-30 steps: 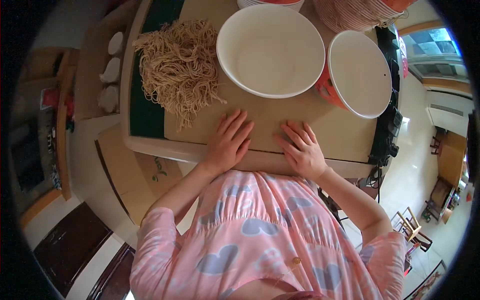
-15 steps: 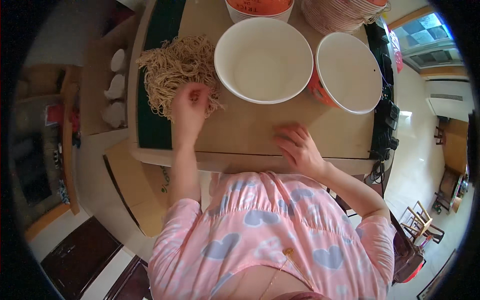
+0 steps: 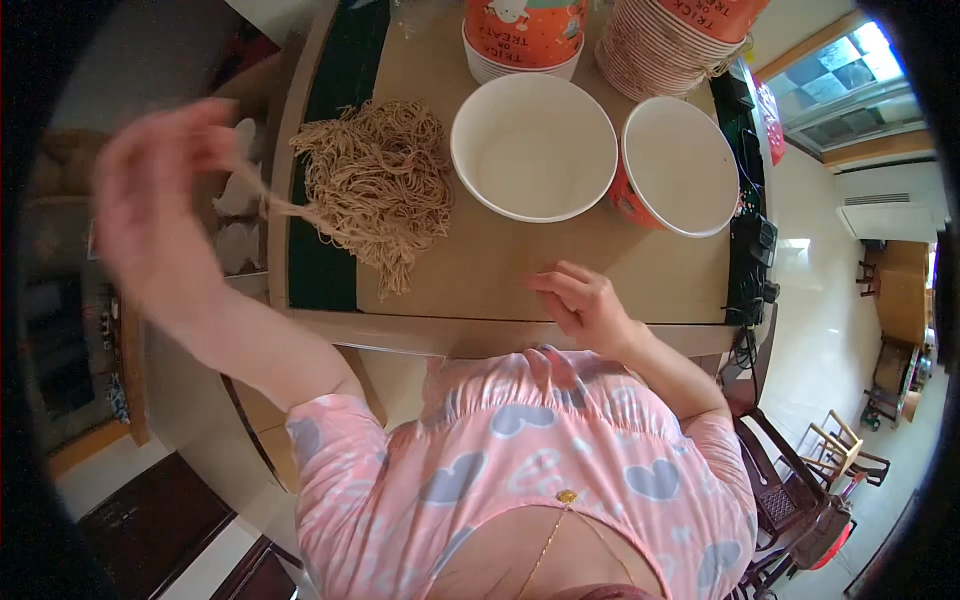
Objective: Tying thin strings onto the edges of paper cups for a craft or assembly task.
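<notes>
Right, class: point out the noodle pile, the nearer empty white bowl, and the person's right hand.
noodle pile point(image 3: 385, 185), head view, on the middle of the tangled heap.
nearer empty white bowl point(image 3: 533, 148), head view, on its bare inside bottom.
right hand point(image 3: 583, 303), head view, on the back of the hand.

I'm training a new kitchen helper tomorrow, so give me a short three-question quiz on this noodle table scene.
1. True or false: the left hand is raised, pulling strands from the noodle pile.
2. Where does the right hand rest? A) inside a bowl B) on the table near its front edge C) on the stacked cups
3. Fill in: the two open white bowls are both ____ inside.

Key: 1 true; 2 B; 3 empty.
</notes>
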Demonstrator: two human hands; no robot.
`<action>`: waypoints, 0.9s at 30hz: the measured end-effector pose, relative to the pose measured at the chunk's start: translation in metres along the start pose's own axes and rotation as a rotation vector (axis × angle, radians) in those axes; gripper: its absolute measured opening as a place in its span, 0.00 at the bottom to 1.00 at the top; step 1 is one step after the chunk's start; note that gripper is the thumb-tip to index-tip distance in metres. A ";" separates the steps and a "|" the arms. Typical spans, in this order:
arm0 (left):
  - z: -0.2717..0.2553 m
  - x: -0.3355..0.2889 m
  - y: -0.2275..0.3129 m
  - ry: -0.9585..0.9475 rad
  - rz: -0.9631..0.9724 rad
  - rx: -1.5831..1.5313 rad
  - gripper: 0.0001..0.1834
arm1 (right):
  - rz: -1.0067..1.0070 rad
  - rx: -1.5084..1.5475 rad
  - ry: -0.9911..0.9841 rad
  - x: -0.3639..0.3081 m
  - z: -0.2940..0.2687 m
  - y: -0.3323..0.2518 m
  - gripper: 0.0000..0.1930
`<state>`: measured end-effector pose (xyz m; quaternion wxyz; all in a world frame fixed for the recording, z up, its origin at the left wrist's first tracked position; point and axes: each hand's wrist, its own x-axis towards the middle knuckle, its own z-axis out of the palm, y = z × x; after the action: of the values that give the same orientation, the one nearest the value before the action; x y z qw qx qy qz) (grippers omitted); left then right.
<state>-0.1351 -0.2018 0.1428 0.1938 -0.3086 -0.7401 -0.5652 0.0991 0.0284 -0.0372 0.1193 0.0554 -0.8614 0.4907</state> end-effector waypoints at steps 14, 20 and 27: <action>0.053 -0.069 -0.026 -0.314 -0.190 -0.244 0.09 | 0.087 0.551 0.194 0.147 0.038 -0.067 0.09; 0.056 -0.103 -0.072 -0.347 -0.299 -0.293 0.15 | -0.216 0.241 0.245 0.185 0.026 -0.081 0.04; 0.084 -0.121 -0.138 -0.351 -0.213 0.292 0.11 | -0.220 0.654 0.379 0.196 -0.081 -0.144 0.19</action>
<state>-0.1346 -0.1738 -0.0571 0.0443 -0.2911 -0.8647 -0.4070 -0.0471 0.0285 0.1733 0.3043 0.0908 -0.6110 0.7252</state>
